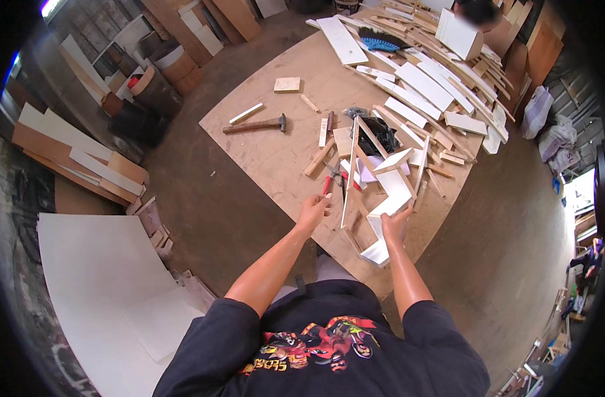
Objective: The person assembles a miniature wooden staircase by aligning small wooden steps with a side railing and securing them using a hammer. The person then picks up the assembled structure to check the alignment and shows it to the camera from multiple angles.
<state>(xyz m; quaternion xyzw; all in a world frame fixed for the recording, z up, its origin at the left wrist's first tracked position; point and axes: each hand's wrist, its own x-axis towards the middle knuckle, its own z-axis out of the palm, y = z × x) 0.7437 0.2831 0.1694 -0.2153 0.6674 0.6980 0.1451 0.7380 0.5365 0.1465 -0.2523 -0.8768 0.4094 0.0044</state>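
Observation:
A small wooden frame with white stepped panels (393, 192) stands on the plywood tabletop (263, 159). My right hand (396, 223) grips its near right side, around the edge of a white panel. Left of the frame, my left hand (314, 212) is raised near the table edge, thumb and fingers pinched together. Whatever it may hold is too small to make out. Just beyond those fingers lie pliers with red handles (327, 184). A black plastic bag (375, 137) sits partly hidden behind the frame's slats.
A hammer (256, 125), a white strip (246, 114) and a small wood block (287, 85) lie farther left on the table. Wood offcuts (425, 86) and a blue brush (380, 44) crowd its far side. Another person (478, 14) is at the far right.

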